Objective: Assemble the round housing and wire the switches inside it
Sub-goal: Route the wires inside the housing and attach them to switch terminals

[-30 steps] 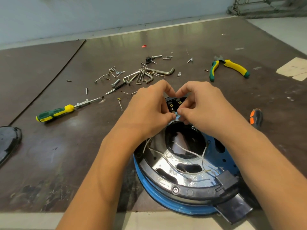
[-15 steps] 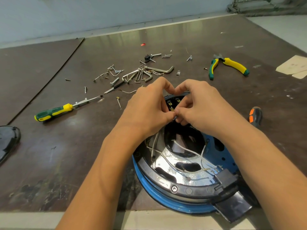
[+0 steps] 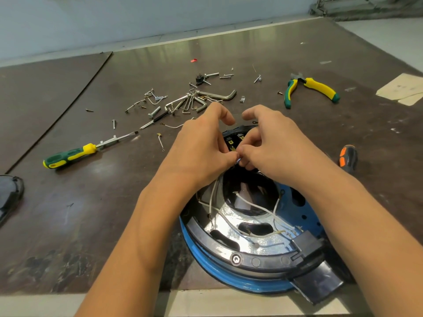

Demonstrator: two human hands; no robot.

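Note:
The round housing (image 3: 231, 271), blue outside with a chrome plate and black ring inside, lies at the table's near edge. White wires (image 3: 254, 205) run across its chrome plate. At its far rim sit the switch terminals (image 3: 232, 143), partly hidden by my fingers. My left hand (image 3: 201, 152) and my right hand (image 3: 272, 145) meet just above that rim, thumbs and fingertips pinching a small wire end (image 3: 238, 160) between them. One white wire rises from the plate to my left hand.
A green-yellow screwdriver (image 3: 73, 154) lies left. Screws, hex keys (image 3: 206, 97) and wire bits are scattered beyond my hands. Pliers (image 3: 309, 88) lie at far right, an orange-black tool handle (image 3: 348, 156) at right, a black cover (image 3: 10, 195) at the left edge.
My index fingers have lifted apart at the top, while the thumbs and lower fingertips stay pinched together over the switch terminals. The housing has not moved.

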